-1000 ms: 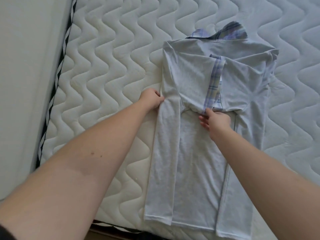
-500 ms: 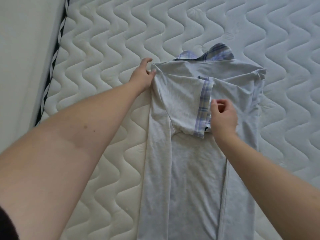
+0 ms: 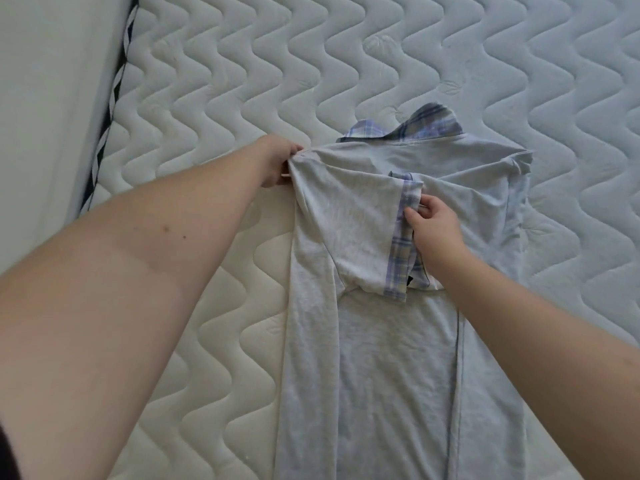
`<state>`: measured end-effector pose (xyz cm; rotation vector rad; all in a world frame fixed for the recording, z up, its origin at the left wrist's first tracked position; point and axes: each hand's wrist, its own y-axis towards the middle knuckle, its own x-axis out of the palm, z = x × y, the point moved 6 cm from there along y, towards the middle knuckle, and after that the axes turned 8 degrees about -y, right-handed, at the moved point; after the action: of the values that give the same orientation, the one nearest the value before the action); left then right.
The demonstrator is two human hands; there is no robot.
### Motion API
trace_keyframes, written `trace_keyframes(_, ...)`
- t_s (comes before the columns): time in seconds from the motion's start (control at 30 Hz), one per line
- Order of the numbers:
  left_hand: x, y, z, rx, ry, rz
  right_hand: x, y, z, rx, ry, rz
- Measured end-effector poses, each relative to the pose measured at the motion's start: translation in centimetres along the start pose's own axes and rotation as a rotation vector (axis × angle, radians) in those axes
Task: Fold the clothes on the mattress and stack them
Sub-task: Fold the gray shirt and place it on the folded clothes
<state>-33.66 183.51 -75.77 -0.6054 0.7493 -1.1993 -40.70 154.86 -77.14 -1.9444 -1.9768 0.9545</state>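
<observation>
A light grey shirt [image 3: 381, 358] with a plaid collar and plaid sleeve cuffs lies lengthwise on the white quilted mattress [image 3: 311, 64], both long sides folded inward. Its left sleeve is folded across the chest, the plaid cuff [image 3: 401, 251] near the middle. My left hand [image 3: 278, 161] pinches the shirt's left shoulder corner. My right hand [image 3: 433, 226] grips the plaid cuff between thumb and fingers. The collar [image 3: 408, 128] points away from me.
The mattress's left edge with dark striped piping [image 3: 110, 98] runs along a pale wall or floor surface [image 3: 45, 98]. Bare quilted mattress spreads beyond and to both sides of the shirt.
My left hand moved from the shirt's left side edge up to the shoulder corner. My right hand slid up from the sleeve's lower end to the middle of the plaid cuff.
</observation>
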Motion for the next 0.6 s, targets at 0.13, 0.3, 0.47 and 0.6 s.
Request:
trace_keyframes(0.13, -1.9, 0.8, 1.4, 0.206, 0.176, 0.228, 0.0, 0.0, 0.2, 0.014, 0.047, -0.019)
trace_keyframes(0.3, -0.5, 0.2, 4.1, 0.666, 0.813, 0.231, 0.4, 0.1, 0.5, 0.028, 0.077, -0.07)
trace_keyframes(0.47, 1.8, 0.1, 4.0, 0.649, 1.285, -0.07, 0.6, 0.1, 0.5, 0.018, 0.092, -0.099)
trace_keyframes(0.6, 1.3, 0.0, 3.7, 0.63, 1.415, -0.188, 0.6, 0.0, 0.3, -0.027, 0.073, -0.116)
